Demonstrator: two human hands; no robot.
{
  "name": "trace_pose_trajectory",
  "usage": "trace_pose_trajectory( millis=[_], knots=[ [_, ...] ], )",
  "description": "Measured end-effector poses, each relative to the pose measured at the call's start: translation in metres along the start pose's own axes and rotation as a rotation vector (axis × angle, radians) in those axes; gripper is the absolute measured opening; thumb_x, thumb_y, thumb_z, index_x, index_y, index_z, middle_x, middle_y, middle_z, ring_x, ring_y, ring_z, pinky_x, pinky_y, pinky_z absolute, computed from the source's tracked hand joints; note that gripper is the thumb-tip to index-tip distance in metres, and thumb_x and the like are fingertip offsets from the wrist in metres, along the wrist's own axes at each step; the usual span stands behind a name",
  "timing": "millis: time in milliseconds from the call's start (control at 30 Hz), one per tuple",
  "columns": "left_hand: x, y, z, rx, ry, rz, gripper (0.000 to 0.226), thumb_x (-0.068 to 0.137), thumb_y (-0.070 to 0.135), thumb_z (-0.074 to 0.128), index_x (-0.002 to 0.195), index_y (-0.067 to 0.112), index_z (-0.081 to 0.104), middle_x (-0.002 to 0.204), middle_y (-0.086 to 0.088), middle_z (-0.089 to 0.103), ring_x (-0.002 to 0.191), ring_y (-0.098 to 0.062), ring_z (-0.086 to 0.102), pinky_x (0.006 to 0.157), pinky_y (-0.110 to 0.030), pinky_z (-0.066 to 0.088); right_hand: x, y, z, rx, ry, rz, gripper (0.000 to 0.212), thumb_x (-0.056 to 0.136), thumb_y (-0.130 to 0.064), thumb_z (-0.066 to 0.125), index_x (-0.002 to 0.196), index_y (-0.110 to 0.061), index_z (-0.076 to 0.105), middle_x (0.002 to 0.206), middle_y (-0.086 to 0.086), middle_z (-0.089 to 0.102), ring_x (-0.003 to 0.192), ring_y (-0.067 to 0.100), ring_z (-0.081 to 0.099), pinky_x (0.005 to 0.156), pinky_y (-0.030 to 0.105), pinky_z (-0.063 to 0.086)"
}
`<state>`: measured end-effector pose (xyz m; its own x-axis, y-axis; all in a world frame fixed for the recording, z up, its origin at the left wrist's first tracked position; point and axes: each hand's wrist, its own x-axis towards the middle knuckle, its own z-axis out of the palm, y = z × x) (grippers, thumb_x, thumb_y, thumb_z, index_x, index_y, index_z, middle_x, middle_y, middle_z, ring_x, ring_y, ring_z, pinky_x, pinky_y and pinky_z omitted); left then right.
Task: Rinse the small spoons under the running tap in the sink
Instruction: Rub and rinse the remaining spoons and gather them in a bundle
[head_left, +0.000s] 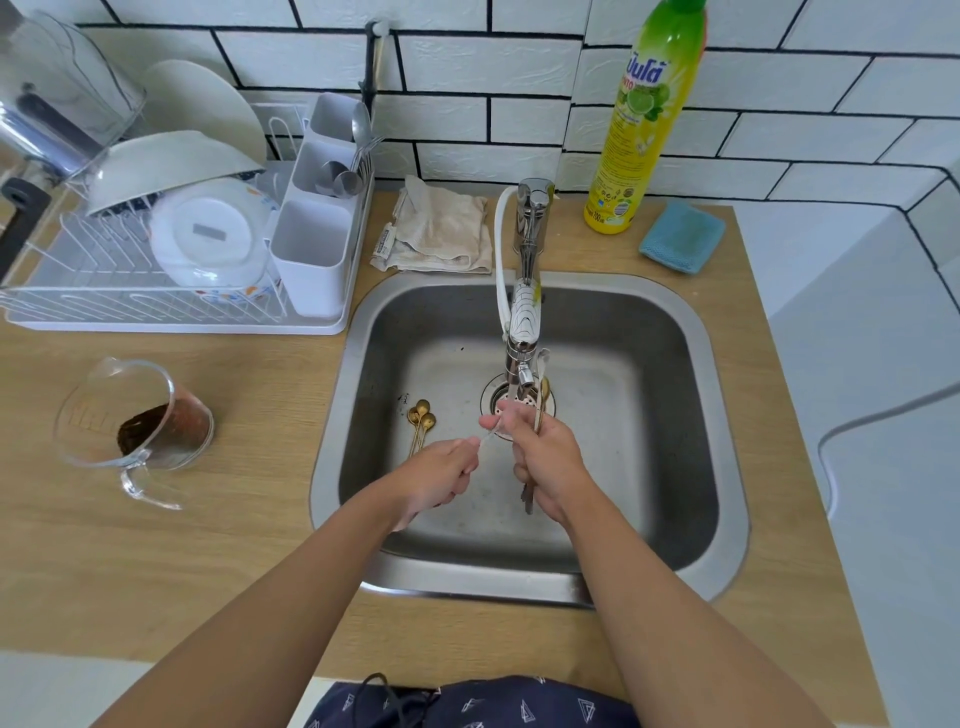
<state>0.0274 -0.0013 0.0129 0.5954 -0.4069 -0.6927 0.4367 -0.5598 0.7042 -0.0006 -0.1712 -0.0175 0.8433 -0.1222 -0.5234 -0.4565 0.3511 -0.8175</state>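
- Right now the right hand (545, 457) grips a bundle of small spoons (540, 410) upright, bowls lifted toward the tap (524, 322), probably so water runs down over them and into the drain (519, 402).
- Its fingers are curled round the handles, whose ends poke out below the palm.
- The left hand (441, 475) pinches a thin clear piece (488, 439) between fingertips, angled toward the stream; what it is I cannot tell.
- Three more gold spoons (422, 415) lie on the sink (675, 415) floor, just left of the drain, seemingly waiting for their rinse.
- On the surface (234, 519) stand a glass jug (137, 421) with dark dregs, a dish rack (171, 260), a folded cloth (441, 228), a detergent bottle (644, 119) and a blue sponge (681, 236).
- None of these crowd the sink; only the tap's low spout limits how high the spoons can go.
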Motion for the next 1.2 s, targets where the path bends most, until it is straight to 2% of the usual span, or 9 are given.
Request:
trace_pose_trajectory(
  millis=[233, 333, 400, 500, 567, 767, 900, 1033, 1200],
  knots=[
    [0.001, -0.007, -0.011, -0.365, -0.237, -0.084, 0.044, 0.102, 0.05, 0.04, 0.066, 0.024, 0.046, 0.057, 0.004, 0.028, 0.049, -0.014, 0.015, 0.043, -0.025, 0.02, 0.001, 0.0, -0.004, 0.102, -0.083, -0.003, 0.015, 0.098, -0.024, 0.069, 0.11, -0.015, 0.071, 0.105, 0.008, 0.08, 0.04, 0.004, 0.029, 0.037, 0.017, 0.03],
    [0.003, -0.007, -0.009, -0.244, -0.171, -0.046, 0.044, 0.1, 0.055, 0.04, 0.075, 0.021, 0.05, 0.06, 0.002, 0.042, 0.049, -0.012, 0.022, 0.048, -0.025, 0.025, 0.003, 0.001, 0.0, -0.035, 0.029, -0.068, 0.02, 0.089, -0.029, 0.079, 0.083, -0.014, 0.067, 0.09, 0.007, 0.081, 0.04, 0.0, 0.049, 0.041, 0.012, 0.041],
    [0.007, -0.002, 0.0, -0.138, -0.048, 0.06, 0.041, 0.1, 0.054, 0.041, 0.084, 0.018, 0.051, 0.067, 0.003, 0.052, 0.05, -0.009, 0.032, 0.051, -0.024, 0.03, 0.005, 0.003, 0.006, -0.145, 0.15, -0.134, 0.024, 0.086, -0.032, 0.082, 0.075, -0.015, 0.069, 0.076, 0.0, 0.079, 0.054, 0.001, 0.062, 0.056, 0.014, 0.05],
    [0.022, 0.012, 0.013, 0.104, 0.188, 0.218, 0.028, 0.104, 0.039, 0.042, 0.085, 0.024, 0.056, 0.075, 0.006, 0.06, 0.063, -0.009, 0.049, 0.06, -0.025, 0.039, 0.008, 0.003, 0.006, -0.266, 0.218, -0.197, 0.019, 0.086, -0.038, 0.077, 0.075, -0.022, 0.078, 0.065, -0.006, 0.07, 0.06, 0.007, 0.056, 0.065, 0.03, 0.048],
    [0.032, 0.024, 0.018, 0.272, 0.27, 0.292, 0.028, 0.105, 0.034, 0.041, 0.08, 0.031, 0.054, 0.074, 0.009, 0.062, 0.069, -0.008, 0.053, 0.06, -0.02, 0.038, 0.01, -0.004, -0.002, -0.289, 0.281, -0.232, 0.017, 0.087, -0.035, 0.074, 0.071, -0.035, 0.079, 0.061, -0.013, 0.069, 0.055, 0.001, 0.052, 0.061, 0.026, 0.045],
    [0.043, 0.02, 0.013, 0.338, 0.172, 0.292, 0.031, 0.104, 0.035, 0.043, 0.076, 0.027, 0.055, 0.067, 0.011, 0.059, 0.066, -0.006, 0.051, 0.065, -0.027, 0.039, 0.02, -0.046, -0.048, -0.305, 0.581, -0.303, 0.02, 0.089, -0.042, 0.075, 0.077, -0.026, 0.081, 0.069, -0.008, 0.074, 0.047, -0.003, 0.049, 0.061, 0.03, 0.043],
    [0.043, 0.032, 0.017, 0.334, 0.137, 0.307, 0.033, 0.105, 0.034, 0.042, 0.08, 0.021, 0.059, 0.068, 0.011, 0.06, 0.062, -0.003, 0.05, 0.068, -0.03, 0.043, 0.019, -0.046, -0.051, -0.286, 0.552, -0.299, 0.021, 0.09, -0.037, 0.076, 0.085, -0.017, 0.081, 0.07, -0.008, 0.073, 0.048, -0.005, 0.052, 0.06, 0.024, 0.043],
    [0.044, 0.06, 0.031, 0.356, 0.144, 0.397, 0.04, 0.107, 0.034, 0.035, 0.07, 0.025, 0.048, 0.067, 0.008, 0.057, 0.062, -0.009, 0.05, 0.067, -0.033, 0.042, 0.013, -0.02, -0.03, -0.37, 0.44, -0.26, 0.028, 0.088, -0.038, 0.078, 0.073, -0.016, 0.074, 0.056, -0.012, 0.063, 0.048, -0.002, 0.051, 0.051, 0.014, 0.039],
    [0.038, 0.026, 0.01, 0.355, 0.125, 0.293, 0.036, 0.106, 0.038, 0.037, 0.078, 0.021, 0.053, 0.072, 0.005, 0.052, 0.072, -0.016, 0.049, 0.07, -0.033, 0.039, 0.02, -0.043, -0.055, -0.174, 0.559, -0.23, 0.02, 0.087, -0.036, 0.079, 0.079, -0.019, 0.078, 0.073, -0.007, 0.078, 0.069, 0.001, 0.067, 0.065, 0.019, 0.048]
  ],
)
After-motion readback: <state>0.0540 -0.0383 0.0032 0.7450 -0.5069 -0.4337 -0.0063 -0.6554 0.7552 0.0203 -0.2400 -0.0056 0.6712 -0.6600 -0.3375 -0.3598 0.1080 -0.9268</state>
